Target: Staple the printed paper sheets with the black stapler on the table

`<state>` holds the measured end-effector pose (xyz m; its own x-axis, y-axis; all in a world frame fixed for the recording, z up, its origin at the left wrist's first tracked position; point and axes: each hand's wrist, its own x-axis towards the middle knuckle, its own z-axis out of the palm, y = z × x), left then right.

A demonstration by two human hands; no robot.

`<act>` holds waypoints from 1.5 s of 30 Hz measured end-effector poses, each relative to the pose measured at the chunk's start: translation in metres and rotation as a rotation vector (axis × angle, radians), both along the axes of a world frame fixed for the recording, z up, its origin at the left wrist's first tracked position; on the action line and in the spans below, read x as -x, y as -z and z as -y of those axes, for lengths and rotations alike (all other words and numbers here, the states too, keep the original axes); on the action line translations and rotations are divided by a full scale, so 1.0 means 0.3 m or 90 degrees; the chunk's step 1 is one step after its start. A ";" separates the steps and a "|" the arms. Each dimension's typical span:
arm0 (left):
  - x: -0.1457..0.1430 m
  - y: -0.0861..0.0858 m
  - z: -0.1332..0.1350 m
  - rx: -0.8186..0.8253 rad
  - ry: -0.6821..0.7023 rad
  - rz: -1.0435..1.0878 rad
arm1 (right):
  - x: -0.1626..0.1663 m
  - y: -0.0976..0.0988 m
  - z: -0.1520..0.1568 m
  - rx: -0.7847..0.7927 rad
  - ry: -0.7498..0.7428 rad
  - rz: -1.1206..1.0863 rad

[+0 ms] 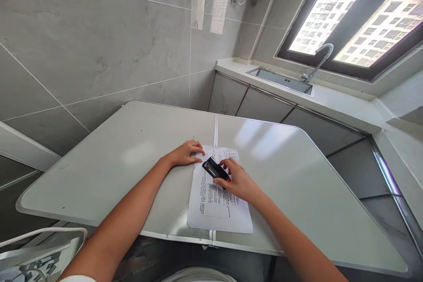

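Note:
A printed sheet of paper (pixel 218 211) lies on the folding table, across its centre seam. My right hand (pixel 239 178) grips a black stapler (pixel 214 168) with a bit of red near its rear end. The stapler is tilted over the upper part of the sheet, its front end toward the upper left. Whether it touches the paper I cannot tell. My left hand (pixel 187 153) rests at the sheet's upper left edge, thumb and fingers apart, fingertips on or beside the paper. Part of the print is hidden by the stapler and my right hand.
The pale folding table (pixel 115 154) has a metal rim and a seam down its middle. Behind it on the right runs a counter with a sink (pixel 280 80) and a faucet (pixel 320 61). A white rack (pixel 42 251) stands at the lower left.

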<state>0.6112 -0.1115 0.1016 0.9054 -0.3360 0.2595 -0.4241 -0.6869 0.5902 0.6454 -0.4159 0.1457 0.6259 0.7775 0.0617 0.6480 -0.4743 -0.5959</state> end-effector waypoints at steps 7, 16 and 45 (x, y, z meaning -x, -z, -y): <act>0.004 -0.011 0.006 -0.039 0.000 -0.030 | 0.005 0.021 -0.048 0.018 0.020 0.028; 0.007 -0.027 0.013 -0.021 -0.031 -0.065 | -0.199 0.069 -0.084 -0.075 -0.011 0.012; -0.027 0.006 0.063 0.095 -0.123 -0.085 | -0.258 0.074 0.010 -0.139 0.083 0.011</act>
<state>0.6193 -0.1304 0.0998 0.9786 -0.1209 0.1666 -0.2049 -0.6486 0.7330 0.7229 -0.4189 0.1236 0.7168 0.6578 0.2312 0.6015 -0.4157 -0.6822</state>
